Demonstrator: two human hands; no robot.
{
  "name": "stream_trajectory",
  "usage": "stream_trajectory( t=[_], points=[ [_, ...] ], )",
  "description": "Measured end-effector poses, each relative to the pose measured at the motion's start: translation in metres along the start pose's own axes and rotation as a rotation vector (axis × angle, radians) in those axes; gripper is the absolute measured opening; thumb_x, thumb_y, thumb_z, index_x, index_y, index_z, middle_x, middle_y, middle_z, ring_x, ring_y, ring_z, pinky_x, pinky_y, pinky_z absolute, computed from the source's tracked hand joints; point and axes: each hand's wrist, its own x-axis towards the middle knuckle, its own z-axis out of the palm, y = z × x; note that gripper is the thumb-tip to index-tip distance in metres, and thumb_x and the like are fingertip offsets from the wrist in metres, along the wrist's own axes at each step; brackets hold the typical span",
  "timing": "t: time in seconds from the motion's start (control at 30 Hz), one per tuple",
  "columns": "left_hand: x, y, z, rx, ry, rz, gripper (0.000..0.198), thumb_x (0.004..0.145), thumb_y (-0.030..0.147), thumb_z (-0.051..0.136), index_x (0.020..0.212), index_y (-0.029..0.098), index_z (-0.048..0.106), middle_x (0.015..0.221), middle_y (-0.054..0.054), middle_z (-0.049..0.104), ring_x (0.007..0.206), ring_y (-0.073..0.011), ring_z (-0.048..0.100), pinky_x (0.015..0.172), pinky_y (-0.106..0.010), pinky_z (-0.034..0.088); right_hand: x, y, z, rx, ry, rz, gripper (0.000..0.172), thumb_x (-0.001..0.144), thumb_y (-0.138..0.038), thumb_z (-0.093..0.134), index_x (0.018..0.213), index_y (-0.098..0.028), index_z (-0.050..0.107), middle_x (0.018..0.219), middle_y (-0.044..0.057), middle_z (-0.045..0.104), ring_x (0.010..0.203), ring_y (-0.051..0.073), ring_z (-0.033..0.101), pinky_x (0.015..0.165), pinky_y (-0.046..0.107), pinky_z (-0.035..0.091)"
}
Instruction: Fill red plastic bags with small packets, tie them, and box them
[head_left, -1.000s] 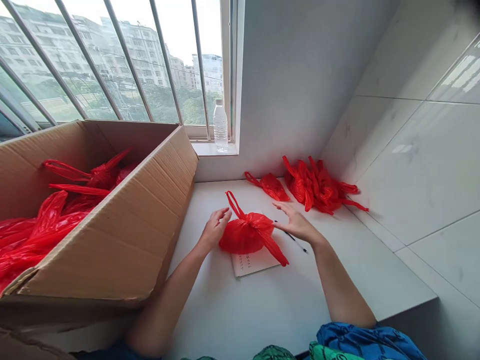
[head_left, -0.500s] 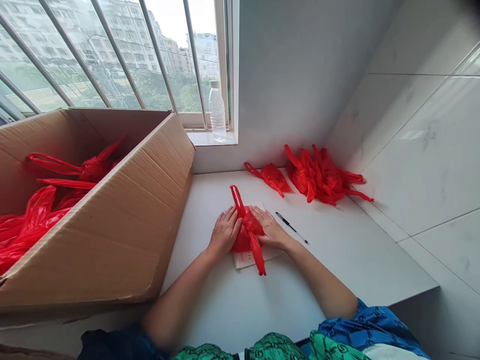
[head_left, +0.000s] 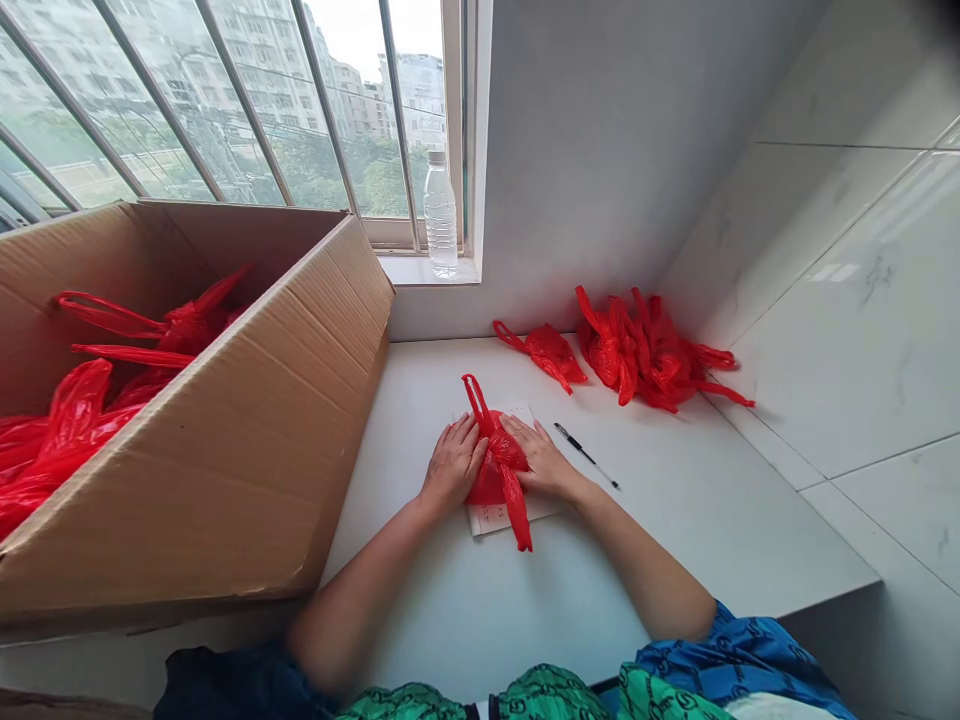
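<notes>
at a white counter (head_left: 480,590) beside a barred window, i frame a red plastic bag (head_left: 498,456) between my palms. my left hand (head_left: 453,462) lies against its left side and my right hand (head_left: 543,458) against its right, both open, fingers stretched along the plastic rather than curled into a grip. the bag rests on a sheet of paper (head_left: 489,518) with small marks i cannot read, and a black pen (head_left: 587,456) lies uncapped or capped, too small to tell, just right of my right hand.

as for progress, the bag's neck looks knotted, one handle loop pointing toward the wall and the other end trailing toward me, so i judge the tying finished. the bag's contents are hidden. it sits apart from the other bags: a small red bag (head_left: 553,354) and a red heap (head_left: 649,355) near the wall, and more red bags (head_left: 79,415) inside the cardboard box (head_left: 225,450) at my left. how many of those are dealt with, and how many remain, i cannot tell.
</notes>
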Motion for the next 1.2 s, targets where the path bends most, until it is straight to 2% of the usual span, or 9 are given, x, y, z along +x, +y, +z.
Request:
stream_trajectory(
  t=[0.43,0.63,0.73,0.8,0.93,1.0,1.07,1.1,1.2],
  points=[
    [0.0,-0.003,0.003,-0.039,-0.009,0.011,0.049,0.105,0.036,0.026,0.145,0.017,0.047,0.156,-0.008,0.043,0.149,-0.0235,0.031,0.124,-0.047,0.025,0.001,0.004,0.003,0.02,-0.001,-0.003,0.082,0.092,-0.049,0.053,0.16,-0.018,0.019,0.165,0.009,0.023,0.153,0.029,0.02,0.123,0.056,0.008],
    [0.001,-0.006,0.007,-0.12,0.044,0.036,0.045,0.104,0.037,0.029,0.137,0.018,0.055,0.148,-0.01,0.051,0.144,-0.0249,0.039,0.121,-0.05,0.028,0.001,0.004,0.005,0.077,0.023,-0.01,0.081,0.091,-0.046,0.055,0.16,-0.02,0.021,0.164,0.009,0.025,0.153,0.028,0.021,0.123,0.056,0.007],
    [0.0,-0.007,0.003,-0.142,0.055,0.044,0.044,0.105,0.037,0.028,0.132,0.021,0.059,0.144,-0.008,0.055,0.138,-0.0235,0.045,0.118,-0.049,0.033,-0.001,0.004,0.003,0.142,0.065,-0.028,0.077,0.088,-0.042,0.06,0.157,-0.023,0.03,0.162,0.009,0.032,0.151,0.031,0.026,0.122,0.06,0.009],
    [-0.002,-0.005,-0.005,-0.156,0.045,0.06,0.043,0.104,0.038,0.028,0.131,0.023,0.059,0.145,-0.007,0.054,0.136,-0.023,0.047,0.117,-0.049,0.034,-0.003,0.002,-0.002,0.222,0.12,-0.052,0.067,0.086,-0.037,0.064,0.149,-0.024,0.045,0.157,0.01,0.041,0.146,0.033,0.036,0.121,0.062,0.014],
    [-0.01,0.012,-0.029,-0.218,0.027,0.145,0.047,0.095,0.052,0.051,0.133,0.024,0.055,0.146,-0.008,0.052,0.136,-0.0273,0.047,0.121,-0.054,0.022,-0.01,-0.009,-0.019,0.482,0.269,-0.137,0.033,0.087,-0.033,0.065,0.119,-0.026,0.07,0.131,0.009,0.066,0.124,0.027,0.059,0.11,0.048,0.04],
    [-0.017,0.029,-0.042,-0.248,0.034,0.157,0.059,0.085,0.054,0.067,0.133,0.022,0.053,0.138,-0.009,0.059,0.129,-0.0282,0.053,0.117,-0.048,0.031,-0.015,-0.017,-0.025,0.622,0.286,-0.176,0.024,0.086,-0.035,0.069,0.108,-0.026,0.074,0.117,0.007,0.072,0.112,0.025,0.064,0.101,0.041,0.049],
    [-0.027,0.047,-0.056,-0.255,0.012,0.116,0.062,0.08,0.047,0.074,0.132,0.022,0.052,0.124,-0.008,0.067,0.114,-0.0262,0.062,0.101,-0.039,0.046,-0.022,-0.025,-0.028,0.763,0.25,-0.186,0.021,0.084,-0.039,0.072,0.099,-0.025,0.076,0.109,0.007,0.073,0.104,0.024,0.067,0.094,0.038,0.052],
    [-0.032,0.056,-0.064,-0.247,-0.012,0.091,0.056,0.081,0.042,0.073,0.13,0.022,0.054,0.117,-0.006,0.069,0.105,-0.0245,0.065,0.091,-0.035,0.049,-0.026,-0.028,-0.028,0.836,0.218,-0.178,0.022,0.084,-0.042,0.073,0.095,-0.024,0.077,0.107,0.007,0.074,0.101,0.025,0.068,0.091,0.037,0.053],
    [-0.052,0.081,-0.097,-0.244,-0.075,0.055,0.028,0.086,0.036,0.068,0.11,0.023,0.063,0.096,-0.002,0.072,0.082,-0.0184,0.064,0.073,-0.028,0.046,-0.037,-0.029,-0.025,1.009,0.081,-0.1,0.036,0.083,-0.053,0.07,0.101,-0.023,0.076,0.099,0.009,0.076,0.092,0.027,0.071,0.084,0.04,0.056]
  ],
)
